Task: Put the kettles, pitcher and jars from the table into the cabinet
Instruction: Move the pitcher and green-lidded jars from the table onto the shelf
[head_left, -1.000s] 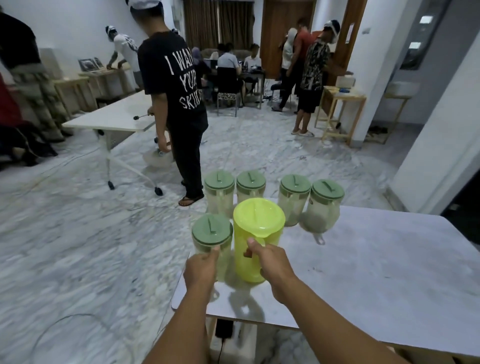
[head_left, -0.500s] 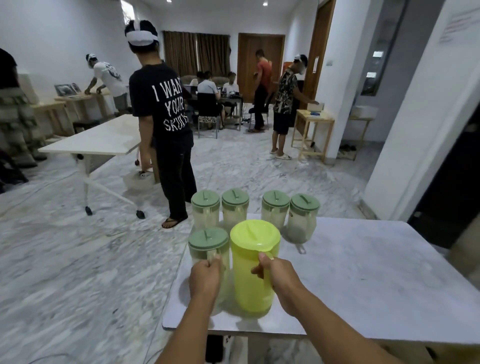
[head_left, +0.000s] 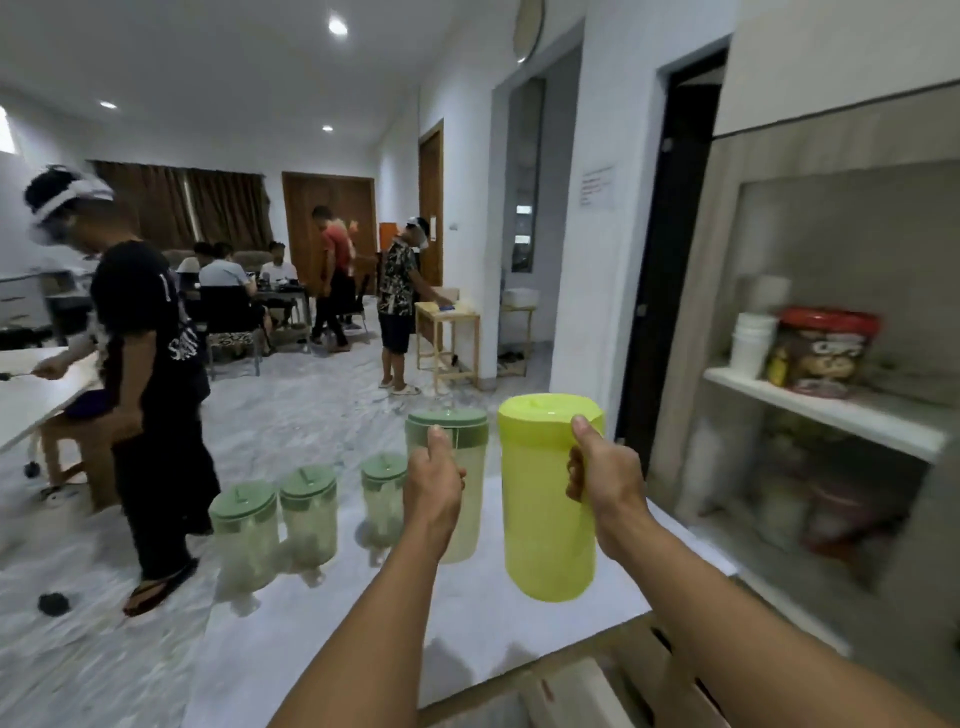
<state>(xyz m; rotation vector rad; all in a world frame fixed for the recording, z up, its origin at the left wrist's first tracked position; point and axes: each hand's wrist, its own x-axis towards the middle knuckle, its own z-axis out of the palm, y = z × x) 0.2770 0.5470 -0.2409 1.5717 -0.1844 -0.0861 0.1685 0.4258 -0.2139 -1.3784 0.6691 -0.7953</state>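
My right hand (head_left: 602, 480) grips the handle of a bright yellow-green pitcher (head_left: 545, 504), held up above the white table (head_left: 467, 613). My left hand (head_left: 434, 480) grips the handle of a clear jar with a green lid (head_left: 460, 431), also lifted off the table. Three more clear green-lidded jars stand on the table's far left: one (head_left: 244, 535), a second (head_left: 309, 514) and a third (head_left: 383, 499). The open cabinet (head_left: 831, 405) with a white shelf is on the right, beyond the pitcher.
On the cabinet shelf stand a red-lidded snack tub (head_left: 823, 353) and a white container (head_left: 750, 345); blurred containers fill the lower shelf. A person in a black shirt (head_left: 150, 364) stands left of the table. Other people and small tables are further back.
Both hands lifted the pitcher and the green-lidded jar off the table. My view swung right, bringing the cabinet into sight.
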